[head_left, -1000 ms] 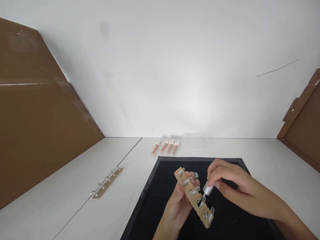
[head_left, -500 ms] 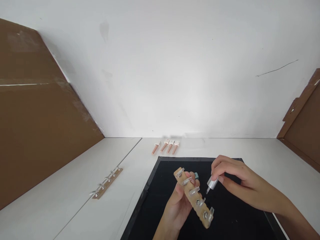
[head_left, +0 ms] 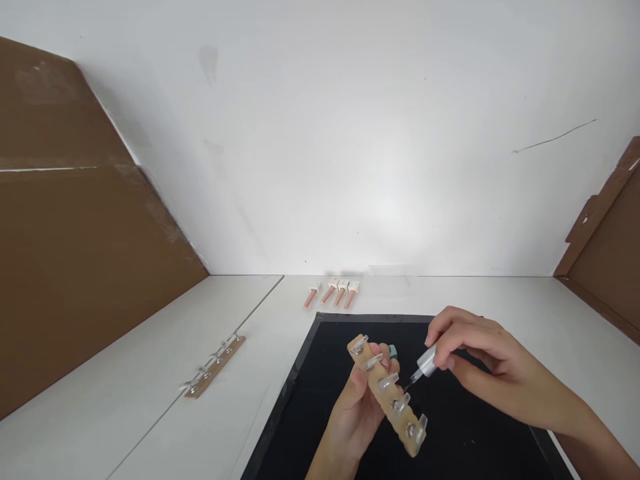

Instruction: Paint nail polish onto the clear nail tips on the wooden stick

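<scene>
Looks to be partway through brushing rather than finished. Holding in the left hand (head_left: 358, 416), thumb in front and fingers behind, a narrow tan wooden strip with wavy edges (head_left: 385, 398), tilted above a black rectangular mat (head_left: 310, 427). Gripping in the right hand (head_left: 483, 358), between thumb and fingers, a slim brush with a silver cylindrical cap (head_left: 427, 362), angled down toward the strip, with bristles near the third and fourth of five clear plastic nail-shaped tips (head_left: 401, 403), counting from the far end.

Judging by the full row, count mounting as done and brushing as under way. Cannot say how many tips carry a coat, given the same clear look on all five. Can also see, to the left on a white tabletop (head_left: 250, 413), a second brown strip with clear tips (head_left: 219, 365), lying apart from both hands; too small to count its tips surely or to judge for any coating.

Cannot tell whether touching a tip with the bristles. Cannot identify a small teal piece (head_left: 393, 351) beside the left fingertips, mostly hidden, nor see the strip's underside. Find both forearms cut off by the frame.
</scene>
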A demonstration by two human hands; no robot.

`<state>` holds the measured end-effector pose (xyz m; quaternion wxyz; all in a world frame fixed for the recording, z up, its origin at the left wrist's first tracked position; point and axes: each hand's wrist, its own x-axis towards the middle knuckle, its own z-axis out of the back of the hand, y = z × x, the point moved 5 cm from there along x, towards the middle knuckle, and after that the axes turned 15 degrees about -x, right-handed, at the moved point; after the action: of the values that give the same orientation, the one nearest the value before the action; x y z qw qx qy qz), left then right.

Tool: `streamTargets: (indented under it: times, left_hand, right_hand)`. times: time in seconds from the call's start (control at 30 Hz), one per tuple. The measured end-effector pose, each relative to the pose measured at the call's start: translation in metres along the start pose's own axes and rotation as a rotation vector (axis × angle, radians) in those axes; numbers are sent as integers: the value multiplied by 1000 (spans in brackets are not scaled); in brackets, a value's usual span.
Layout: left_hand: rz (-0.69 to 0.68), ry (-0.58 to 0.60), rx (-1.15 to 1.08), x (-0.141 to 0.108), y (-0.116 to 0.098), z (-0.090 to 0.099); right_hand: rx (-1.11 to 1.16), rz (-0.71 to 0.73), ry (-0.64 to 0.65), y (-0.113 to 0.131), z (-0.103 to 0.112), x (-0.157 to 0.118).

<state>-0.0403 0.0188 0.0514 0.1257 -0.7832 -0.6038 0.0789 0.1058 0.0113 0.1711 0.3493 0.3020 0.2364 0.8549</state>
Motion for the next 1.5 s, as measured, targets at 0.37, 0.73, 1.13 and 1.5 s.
streamTargets:
  times: [0.37, 0.73, 1.13, 1.5]
  left_hand:
    - [-8, 25, -16, 6, 1, -4]
    - [-9, 9, -42, 1, 0, -8]
    - [-8, -18, -52, 4, -2, 2]
    - [-30, 17, -42, 5, 0, -4]
  right_hand:
    - [14, -6, 66, 9, -4, 2]
    - [-74, -73, 74, 2, -2, 3]
    - [28, 29, -84, 6, 2, 0]
    - [-20, 19, 11, 6, -4, 3]
